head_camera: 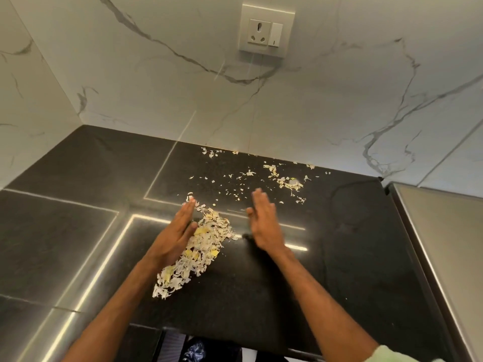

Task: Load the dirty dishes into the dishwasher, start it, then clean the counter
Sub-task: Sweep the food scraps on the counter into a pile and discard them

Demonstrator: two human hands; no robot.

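A long heap of pale white and yellow peel scraps (201, 246) lies on the black stone counter (339, 257). My left hand (175, 236) stands on its edge with straight fingers, pressed against the heap's left side. My right hand (264, 223) is held flat and upright a little to the right of the heap, fingers straight, holding nothing. More loose scraps (287, 181) are scattered farther back toward the wall, with small flecks between them and my hands.
A marble-patterned wall (156, 87) closes the counter at the back and left, with a socket and switch plate (266, 31) above. A steel surface (444, 244) borders the counter on the right. The counter's front edge runs below my forearms.
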